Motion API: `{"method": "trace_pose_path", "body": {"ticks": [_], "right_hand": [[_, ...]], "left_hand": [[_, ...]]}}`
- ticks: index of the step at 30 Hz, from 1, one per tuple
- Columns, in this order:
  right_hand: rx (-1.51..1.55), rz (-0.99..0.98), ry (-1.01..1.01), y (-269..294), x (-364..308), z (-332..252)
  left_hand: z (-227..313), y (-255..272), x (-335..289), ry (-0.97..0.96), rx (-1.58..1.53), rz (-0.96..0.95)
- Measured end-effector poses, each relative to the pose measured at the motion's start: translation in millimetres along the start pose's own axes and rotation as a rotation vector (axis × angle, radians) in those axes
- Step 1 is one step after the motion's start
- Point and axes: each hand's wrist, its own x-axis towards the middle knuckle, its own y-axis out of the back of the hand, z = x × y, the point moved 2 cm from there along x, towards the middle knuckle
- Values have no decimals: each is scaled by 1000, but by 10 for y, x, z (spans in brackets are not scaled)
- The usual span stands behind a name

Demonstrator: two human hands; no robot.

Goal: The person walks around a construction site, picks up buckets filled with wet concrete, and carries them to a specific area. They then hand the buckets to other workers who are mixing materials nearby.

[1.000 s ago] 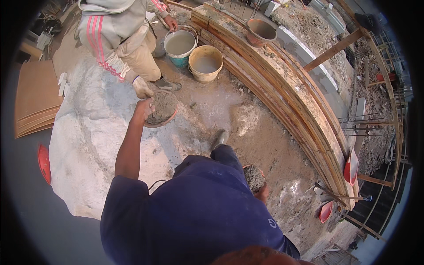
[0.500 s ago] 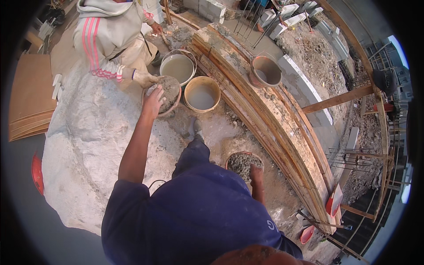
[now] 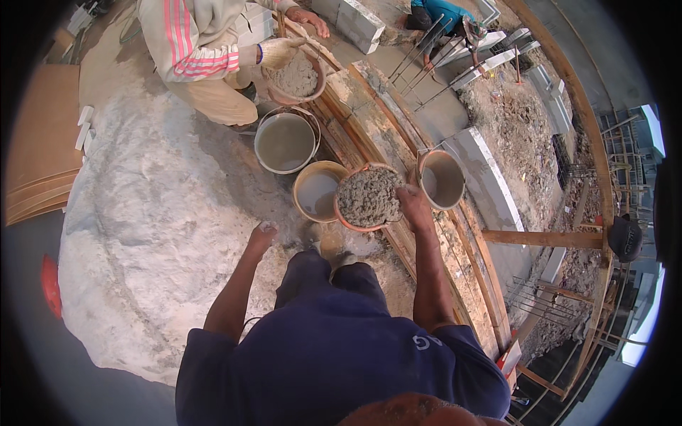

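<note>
My right hand (image 3: pixel 414 202) grips the rim of an orange-edged bucket (image 3: pixel 368 197) heaped with wet grey mortar, in front of my body. That bucket overlaps a tan bucket of cloudy water (image 3: pixel 312 190) in the view. To the left, over the pale ground, my left hand (image 3: pixel 263 237) is loosely closed with nothing seen in it and grey smears on the fingers. A co-worker's gloved hand (image 3: pixel 281 53) rests at the rim of a second mortar bucket (image 3: pixel 298 84), beside the boards. A white-rimmed bucket of murky water (image 3: pixel 285 142) stands between the two mortar buckets.
Long stacked wooden boards (image 3: pixel 455 248) run along my right, with an empty dark bucket (image 3: pixel 441 179) on them. A wooden beam (image 3: pixel 543 238) crosses farther right. Upright steel bars (image 3: pixel 419 53) and another person in blue (image 3: pixel 444 21) are beyond. Brown sheets (image 3: pixel 42 142) lie left.
My left hand has let go of the far mortar bucket and drawn back toward me. My right hand has brought the other mortar bucket forward. The co-worker's bucket has shifted toward the boards.
</note>
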Motion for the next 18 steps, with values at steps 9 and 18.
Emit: {"method": "trace_pose_path", "body": {"ticks": [9, 18], "right_hand": [[-276, 39, 339, 38, 2488, -867], [-331, 152, 230, 196, 4286, -864]], "left_hand": [[-2229, 1117, -1592, 351, -264, 657], [-2699, -680, -2934, 962, -544, 633]]}}
